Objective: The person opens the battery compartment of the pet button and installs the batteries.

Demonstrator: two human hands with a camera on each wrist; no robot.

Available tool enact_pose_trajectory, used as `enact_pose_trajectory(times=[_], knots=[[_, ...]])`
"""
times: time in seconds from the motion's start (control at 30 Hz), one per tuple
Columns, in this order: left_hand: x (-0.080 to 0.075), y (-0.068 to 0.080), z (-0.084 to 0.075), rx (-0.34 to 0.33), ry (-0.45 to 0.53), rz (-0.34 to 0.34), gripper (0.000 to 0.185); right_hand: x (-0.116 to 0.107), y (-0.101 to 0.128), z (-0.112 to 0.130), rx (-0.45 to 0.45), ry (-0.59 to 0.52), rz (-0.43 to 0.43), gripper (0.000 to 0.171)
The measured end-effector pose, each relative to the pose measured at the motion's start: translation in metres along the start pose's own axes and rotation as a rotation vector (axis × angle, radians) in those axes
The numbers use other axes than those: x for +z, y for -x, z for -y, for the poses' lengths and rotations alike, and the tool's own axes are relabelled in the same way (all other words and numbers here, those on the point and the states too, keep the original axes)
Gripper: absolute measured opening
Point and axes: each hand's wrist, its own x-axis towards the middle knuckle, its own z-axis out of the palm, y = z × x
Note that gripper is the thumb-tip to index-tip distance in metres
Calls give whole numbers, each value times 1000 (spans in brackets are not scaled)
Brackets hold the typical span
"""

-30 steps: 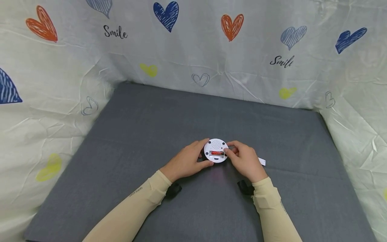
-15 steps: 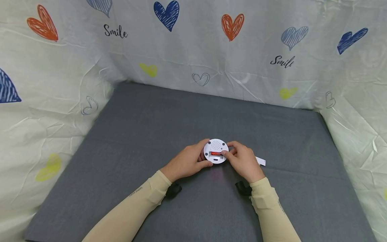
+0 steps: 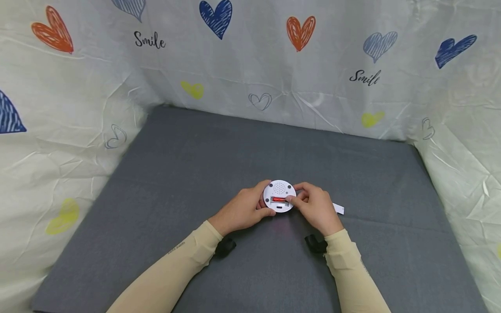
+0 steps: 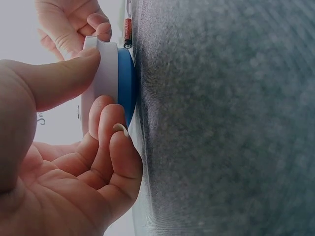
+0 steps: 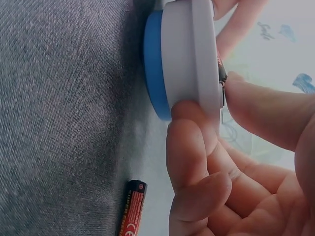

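A round white battery device (image 3: 279, 188) with a blue dome (image 5: 155, 64) is held blue side down, close over the cloth. Its upturned base has speaker holes, dark feet and an uncovered battery compartment. A red battery (image 3: 278, 199) lies in the compartment. My left hand (image 3: 243, 208) grips the device's left side, thumb (image 4: 74, 78) on the white rim and fingers curled underneath. From the right, my right hand (image 3: 316, 209) presses its thumb (image 5: 261, 110) at the battery's end, while its fingers bend against the device's side.
Another red and black battery (image 5: 133, 206) lies on the grey cloth (image 3: 219, 148) near the right hand. A white strip-like piece (image 3: 339, 209) shows just right of that hand. White curtains (image 3: 250, 65) with printed hearts rise behind and at both sides.
My right hand has shifted slightly left, its thumb sliding from the compartment's right edge onto the battery's end. The left hand keeps its hold and the device stays nearly in place.
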Motion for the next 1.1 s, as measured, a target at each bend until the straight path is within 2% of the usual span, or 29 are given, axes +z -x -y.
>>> enact_pose_trajectory(times=[0.3,0.87,1.1], knots=[[-4,1,2,10,14,-6,77,5,-2,-2,20,-62,27,35],[-2,-1,6,-21,19,20,79,10,-3,-1,36,-71,29,32],[-4,-3,8,-11,29,15,79,9,-6,-1,35,-70,29,32]])
